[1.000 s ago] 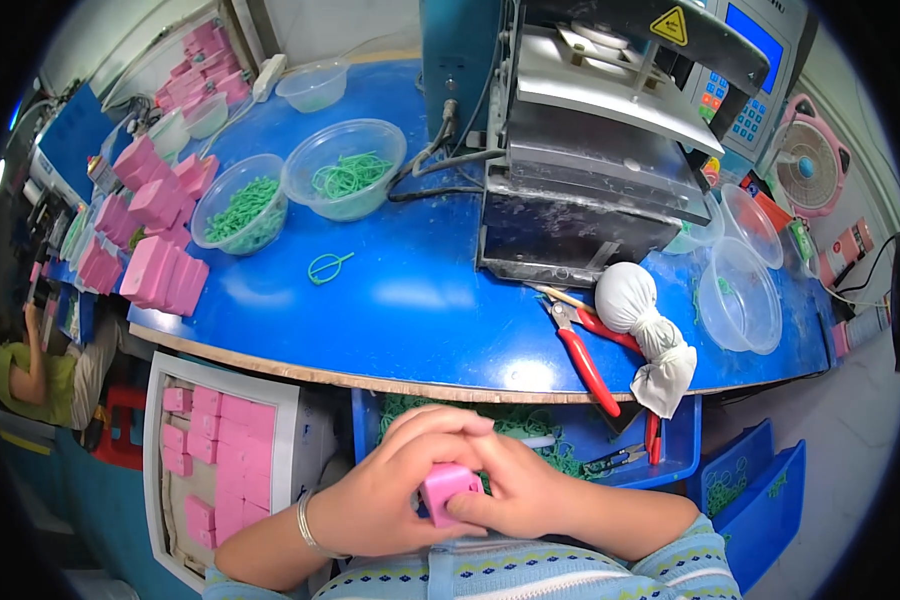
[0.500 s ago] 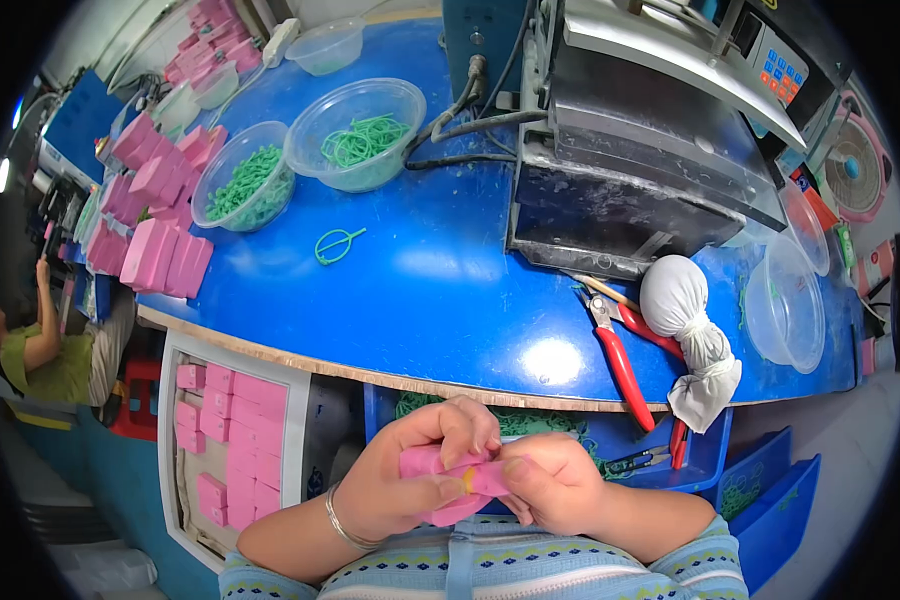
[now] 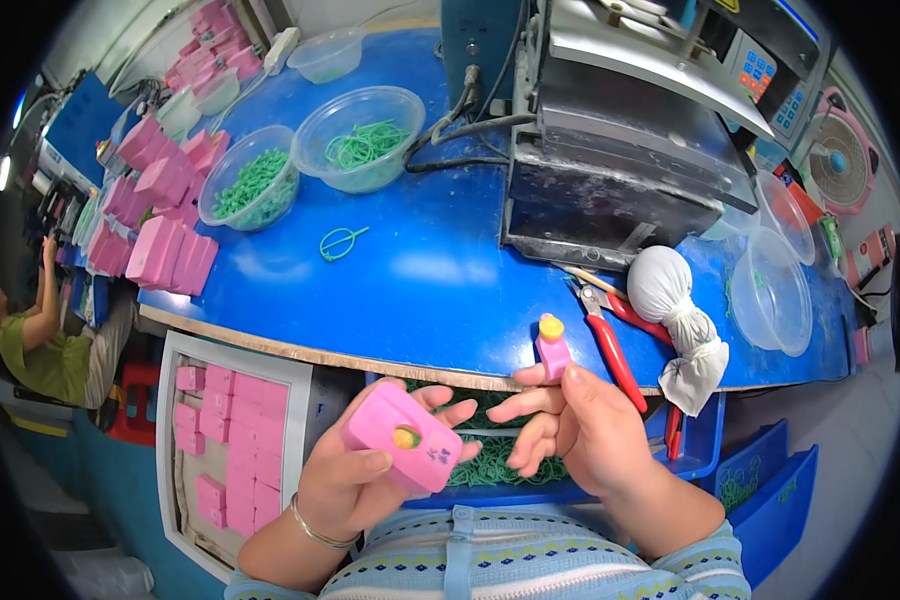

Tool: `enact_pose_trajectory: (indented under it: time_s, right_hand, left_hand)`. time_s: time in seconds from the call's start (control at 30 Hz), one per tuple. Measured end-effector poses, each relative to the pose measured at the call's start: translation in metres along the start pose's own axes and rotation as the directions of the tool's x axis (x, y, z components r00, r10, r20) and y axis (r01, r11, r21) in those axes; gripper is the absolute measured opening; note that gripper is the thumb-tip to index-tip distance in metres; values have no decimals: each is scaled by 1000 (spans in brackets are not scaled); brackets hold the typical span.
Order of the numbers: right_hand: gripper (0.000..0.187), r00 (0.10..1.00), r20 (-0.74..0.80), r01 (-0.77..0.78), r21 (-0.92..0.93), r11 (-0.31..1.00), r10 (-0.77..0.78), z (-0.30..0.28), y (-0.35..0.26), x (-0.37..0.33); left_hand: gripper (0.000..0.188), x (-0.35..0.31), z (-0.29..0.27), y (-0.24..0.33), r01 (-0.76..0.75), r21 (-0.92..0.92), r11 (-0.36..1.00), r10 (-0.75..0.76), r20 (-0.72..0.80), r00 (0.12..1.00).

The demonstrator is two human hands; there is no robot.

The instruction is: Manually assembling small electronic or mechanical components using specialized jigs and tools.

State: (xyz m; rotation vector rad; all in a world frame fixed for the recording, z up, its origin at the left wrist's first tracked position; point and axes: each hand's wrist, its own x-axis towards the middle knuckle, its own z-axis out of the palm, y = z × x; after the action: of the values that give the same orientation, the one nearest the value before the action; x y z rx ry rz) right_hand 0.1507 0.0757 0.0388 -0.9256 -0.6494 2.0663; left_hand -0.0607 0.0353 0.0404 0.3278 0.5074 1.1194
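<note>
My left hand (image 3: 338,488) grips a pink block-shaped mould (image 3: 382,418), fingers behind it and thumb along its near face. That face has a round hole with something yellow and green inside, and small dark marks beside it. Between the thumb and forefinger of my right hand (image 3: 602,432) stands a small pink piece (image 3: 553,354) with a yellow-orange round top. Its other fingers are loosely bent, and the two pink parts are apart. Red-handled cutting pliers (image 3: 615,362) lie just beyond my right hand.
A knotted white cloth bundle (image 3: 660,278) lies by the pliers, before a dark metal machine (image 3: 610,200). Clear bowls (image 3: 310,150) hold green pieces; a green loop (image 3: 324,246) lies alone. Pink blocks (image 3: 155,250) are stacked left. Below the table edge is a blue drawer (image 3: 705,440).
My hands have moved apart. The small pink piece with the yellow-orange top is now away from the block, up and right in my right hand. The block's holed face now shows.
</note>
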Motion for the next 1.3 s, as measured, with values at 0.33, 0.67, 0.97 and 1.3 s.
enact_pose_trajectory:
  time_s: [0.33,0.67,0.97,1.3]
  right_hand:
    - [24,959,283,40,-143,989,2,13,27,-15]
    - [23,869,493,227,-464,856,36,3,-3,-31]
    - [20,520,756,828,-560,20,-398,15,-28,-24]
    - [26,594,710,803,-547,235,-378,9,10,-19]
  left_hand:
    - [69,1,14,-14,-540,838,78,170,522,836]
    - [107,-4,10,-20,336,393,856,-436,201,877]
    - [51,6,12,-19,173,223,959,-200,106,974]
    - [60,26,4,-22,29,-9,1000,-28,43,999]
